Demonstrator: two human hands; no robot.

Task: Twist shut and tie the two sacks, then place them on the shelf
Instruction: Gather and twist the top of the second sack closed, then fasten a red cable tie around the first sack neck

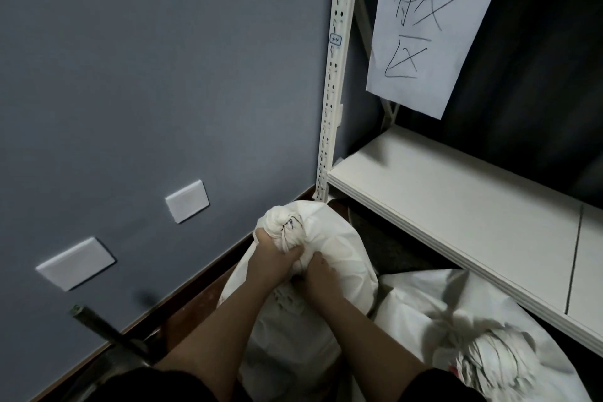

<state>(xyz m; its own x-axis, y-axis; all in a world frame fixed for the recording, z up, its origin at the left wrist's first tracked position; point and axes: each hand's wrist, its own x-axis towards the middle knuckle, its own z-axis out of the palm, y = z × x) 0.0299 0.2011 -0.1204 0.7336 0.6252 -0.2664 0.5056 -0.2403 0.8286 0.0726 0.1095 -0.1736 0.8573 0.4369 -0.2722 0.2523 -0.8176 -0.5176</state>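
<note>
A white sack (339, 245) stands on the floor in front of me, its neck twisted into a bunched knot (284, 222) with a cord around it. My left hand (272, 258) grips the neck just below the knot. My right hand (318, 274) clutches the sack cloth beside it. A second white sack (456, 320) lies at the lower right, its mouth gathered and crumpled. The white shelf board (440, 206) runs along the right, just above both sacks.
A grey wall with two white plates (187, 201) is on the left. The shelf's perforated upright (336, 81) stands at centre, and a handwritten paper sign (434, 23) hangs above the board. A dark metal bar (107, 330) pokes out at the lower left.
</note>
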